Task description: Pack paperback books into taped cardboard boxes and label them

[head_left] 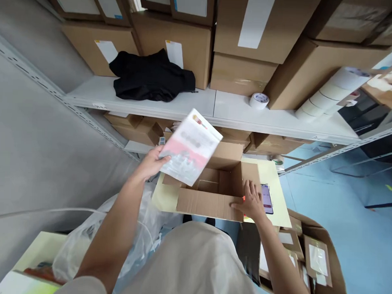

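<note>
My left hand (153,163) grips a book (191,149) by its lower left corner, thumb on the cover. The book has a white cover with a pink band and a greyish picture; its print is blurred. It is tilted above the left side of an open cardboard box (210,205), covering part of it. The part of the box's inside that shows is bare cardboard. My right hand (252,204) lies over the box's right front corner, fingers spread on the right flap and thumb on the front flap. A phone (266,199) with a lit screen lies just right of this hand.
The box stands on a pale yellow table (279,195). Behind it, a shelf (184,104) bears cartons, a black garment (151,77) and tape rolls (259,100). Clear plastic (96,233) hangs at lower left. A large carton (332,250) of small boxes stands at lower right.
</note>
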{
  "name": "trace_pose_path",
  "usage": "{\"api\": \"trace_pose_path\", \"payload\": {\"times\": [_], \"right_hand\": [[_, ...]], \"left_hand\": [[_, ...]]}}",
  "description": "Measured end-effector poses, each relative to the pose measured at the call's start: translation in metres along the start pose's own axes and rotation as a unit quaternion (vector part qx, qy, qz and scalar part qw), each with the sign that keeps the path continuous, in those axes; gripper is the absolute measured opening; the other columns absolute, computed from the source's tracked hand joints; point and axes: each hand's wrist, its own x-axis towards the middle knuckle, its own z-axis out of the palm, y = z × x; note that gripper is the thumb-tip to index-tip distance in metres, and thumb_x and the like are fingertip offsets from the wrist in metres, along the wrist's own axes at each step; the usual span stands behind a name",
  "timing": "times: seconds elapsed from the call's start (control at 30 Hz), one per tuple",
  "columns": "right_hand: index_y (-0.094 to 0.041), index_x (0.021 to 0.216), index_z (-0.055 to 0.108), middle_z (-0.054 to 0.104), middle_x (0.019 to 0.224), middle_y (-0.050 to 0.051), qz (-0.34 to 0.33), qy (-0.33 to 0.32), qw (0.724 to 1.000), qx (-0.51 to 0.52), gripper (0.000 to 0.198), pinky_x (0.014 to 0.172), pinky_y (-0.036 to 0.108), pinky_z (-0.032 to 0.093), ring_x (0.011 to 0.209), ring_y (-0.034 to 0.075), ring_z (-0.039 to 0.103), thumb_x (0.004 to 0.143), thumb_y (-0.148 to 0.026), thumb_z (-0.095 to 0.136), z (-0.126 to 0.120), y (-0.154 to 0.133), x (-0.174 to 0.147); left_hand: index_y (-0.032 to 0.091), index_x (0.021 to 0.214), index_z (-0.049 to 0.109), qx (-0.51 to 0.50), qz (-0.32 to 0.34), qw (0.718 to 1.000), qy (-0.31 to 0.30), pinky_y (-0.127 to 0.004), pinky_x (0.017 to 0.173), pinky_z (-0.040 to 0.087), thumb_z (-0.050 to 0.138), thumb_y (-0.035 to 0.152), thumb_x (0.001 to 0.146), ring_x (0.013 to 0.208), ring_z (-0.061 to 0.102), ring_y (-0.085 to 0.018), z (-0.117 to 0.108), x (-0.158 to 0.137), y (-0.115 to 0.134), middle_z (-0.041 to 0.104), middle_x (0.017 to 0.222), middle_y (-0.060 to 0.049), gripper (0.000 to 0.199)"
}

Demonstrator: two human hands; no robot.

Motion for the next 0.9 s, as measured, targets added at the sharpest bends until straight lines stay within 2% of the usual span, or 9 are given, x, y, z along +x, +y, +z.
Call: {"api": "trace_pose_path", "payload": {"times": [0.1,0.23,0.33,0.43,0.57,0.7,0.77,0.83,0.9], "right_hand": [[-0.024,0.152,-0.001,0.019,0.157,0.019,-0.025,-0.053,0.995,0.079,0.110,0.104,0.052,0.039,0.138,0.035,0.035,0.072,-0.044,0.070,0.011,0.020,0.004],[-0.025,0.152,-0.003,0.014,0.159,0.016,-0.017,-0.057,0.990,0.124,0.111,0.099,0.047,0.045,0.132,0.034,0.044,0.071,-0.039,0.071,0.016,0.015,0.008],[-0.024,0.153,-0.002,0.016,0.159,0.015,-0.012,-0.056,0.991,0.118,0.108,0.100,0.049,0.044,0.132,0.035,0.044,0.072,-0.038,0.070,0.015,0.014,0.008],[-0.024,0.153,-0.002,0.016,0.159,0.014,-0.011,-0.052,0.993,0.105,0.112,0.100,0.049,0.043,0.133,0.036,0.042,0.070,-0.036,0.072,0.015,0.017,0.009],[-0.027,0.153,-0.002,0.018,0.159,0.012,-0.021,-0.044,0.993,0.106,0.116,0.101,0.047,0.043,0.133,0.035,0.043,0.067,-0.036,0.075,0.017,0.020,0.011],[-0.028,0.153,0.001,0.021,0.158,0.012,-0.022,-0.041,0.992,0.118,0.113,0.100,0.046,0.045,0.134,0.034,0.041,0.067,-0.038,0.075,0.018,0.022,0.012],[-0.027,0.153,0.005,0.020,0.158,0.012,-0.028,-0.040,0.989,0.136,0.109,0.103,0.045,0.043,0.137,0.033,0.038,0.069,-0.041,0.073,0.017,0.023,0.012],[-0.025,0.153,0.009,0.018,0.158,0.013,-0.047,-0.040,0.984,0.166,0.107,0.108,0.044,0.038,0.142,0.031,0.030,0.070,-0.047,0.072,0.018,0.027,0.011],[-0.022,0.152,0.015,0.014,0.159,0.014,-0.049,-0.019,0.979,0.199,0.106,0.114,0.046,0.029,0.146,0.032,0.017,0.068,-0.053,0.072,0.021,0.035,0.008]], "left_hand": [[0.018,0.100,0.063,0.105,0.036,0.987,-0.112,-0.031,0.070,0.052,0.061,0.034,0.072,0.078,0.065,-0.021,0.034,0.016,0.009,0.070,0.090,-0.004,0.032],[0.020,0.092,0.066,0.279,0.101,0.933,-0.203,-0.029,0.075,0.048,0.058,0.023,0.074,0.085,0.064,-0.023,0.069,0.037,0.014,0.070,0.089,-0.004,0.021],[0.019,0.095,0.067,0.315,0.067,0.904,-0.280,-0.026,0.075,0.047,0.057,0.022,0.074,0.088,0.065,-0.022,0.087,0.058,0.012,0.071,0.094,-0.004,0.023],[0.018,0.111,0.063,0.389,0.021,0.851,-0.351,-0.023,0.078,0.047,0.060,0.024,0.074,0.098,0.064,-0.021,0.104,0.077,0.007,0.068,0.114,-0.006,0.038],[0.019,0.115,0.064,0.449,-0.006,0.805,-0.389,-0.027,0.081,0.047,0.066,0.023,0.071,0.100,0.065,-0.023,0.129,0.082,-0.003,0.067,0.119,-0.007,0.044],[0.018,0.128,0.055,0.456,0.004,0.810,-0.368,-0.032,0.096,0.043,0.071,0.027,0.070,0.119,0.056,-0.028,0.145,0.061,-0.008,0.058,0.134,-0.012,0.061],[0.018,0.139,0.044,0.451,0.042,0.833,-0.317,-0.038,0.106,0.035,0.071,0.033,0.073,0.133,0.043,-0.029,0.141,0.040,-0.009,0.045,0.146,-0.015,0.073],[0.020,0.142,0.040,0.433,0.099,0.874,-0.200,-0.046,0.114,0.024,0.064,0.040,0.079,0.141,0.029,-0.031,0.131,0.013,-0.013,0.035,0.152,-0.015,0.070],[0.020,0.141,0.040,0.391,0.116,0.913,-0.013,-0.056,0.115,0.010,0.059,0.045,0.083,0.146,0.015,-0.035,0.117,-0.020,-0.027,0.024,0.157,-0.016,0.067]]}}
